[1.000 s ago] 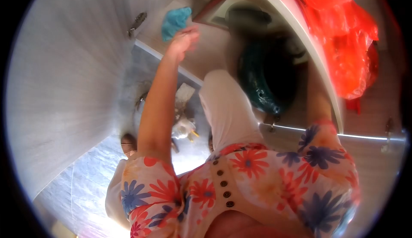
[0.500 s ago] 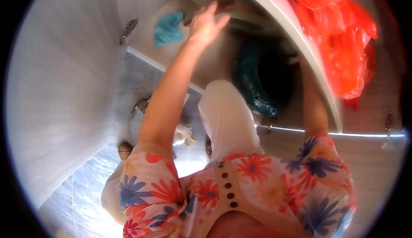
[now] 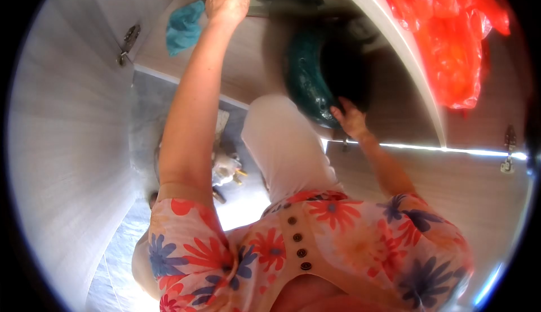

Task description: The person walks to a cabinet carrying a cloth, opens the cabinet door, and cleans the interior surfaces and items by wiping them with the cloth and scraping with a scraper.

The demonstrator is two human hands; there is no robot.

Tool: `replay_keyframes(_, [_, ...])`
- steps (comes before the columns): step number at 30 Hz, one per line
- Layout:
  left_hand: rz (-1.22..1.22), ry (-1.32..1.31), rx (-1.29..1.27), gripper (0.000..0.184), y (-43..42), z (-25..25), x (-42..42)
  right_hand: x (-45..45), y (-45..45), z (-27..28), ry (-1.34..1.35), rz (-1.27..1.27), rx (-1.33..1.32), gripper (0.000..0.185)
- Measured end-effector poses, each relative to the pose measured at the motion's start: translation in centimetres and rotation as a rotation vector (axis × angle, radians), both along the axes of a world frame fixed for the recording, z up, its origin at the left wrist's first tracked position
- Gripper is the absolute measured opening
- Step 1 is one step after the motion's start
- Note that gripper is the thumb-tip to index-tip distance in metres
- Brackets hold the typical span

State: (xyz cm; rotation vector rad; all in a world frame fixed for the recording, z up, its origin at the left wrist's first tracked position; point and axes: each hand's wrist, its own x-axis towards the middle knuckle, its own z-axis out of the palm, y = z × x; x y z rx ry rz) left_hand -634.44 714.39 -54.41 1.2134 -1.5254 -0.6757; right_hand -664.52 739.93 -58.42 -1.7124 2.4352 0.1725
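Note:
Inside the cabinet stands a large round vessel with a shiny green wall (image 3: 304, 72) and a dark hollow middle. My right hand (image 3: 354, 119) is at the near right edge of that wall, thumb against the green and fingers apart over the dark opening. Stretched up to the top edge of the view, my left hand (image 3: 228, 1) has its thumb out to the right and its fingertips partly cut off. Something dark shows between thumb and fingers, too little to name. A crumpled teal cloth or bag (image 3: 185, 27) lies left of that hand.
A pale curved worktop edge (image 3: 394, 22) overhangs the vessel, with red plastic bags (image 3: 456, 47) on top. Cabinet doors stand open at left (image 3: 62, 115) and right (image 3: 383, 179), with metal hinges (image 3: 128, 44). My knee (image 3: 282, 132) is close to the cabinet. Cluttered objects (image 3: 225, 168) lie on the floor.
My left hand has moved up and left, its spread fingers now drawn closer together. My right hand, hidden under the worktop before, has come into sight at the vessel's edge. The view has shifted slightly.

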Motion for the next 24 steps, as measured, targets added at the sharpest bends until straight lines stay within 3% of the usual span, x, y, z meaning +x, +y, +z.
replay_keyframes(2, [0.004,-0.007,-0.005,0.041,0.0,0.0,0.1,0.1,0.4,-0.3,0.085,0.032,0.027,0.067])
replay_keyframes(20, [0.024,0.001,0.047,0.047,0.3,-0.1,0.1,1.6,0.5,0.2,0.034,-0.075,0.109,0.066])
replay_keyframes(23, [0.038,-0.009,0.041,0.048,0.4,-0.2,0.0,1.5,1.0,0.1,-0.016,-0.11,0.139,0.066])
replay_keyframes(24, [0.033,-0.006,0.022,0.048,0.1,-0.7,0.0,0.8,0.7,0.3,-0.148,-0.132,0.158,0.067])
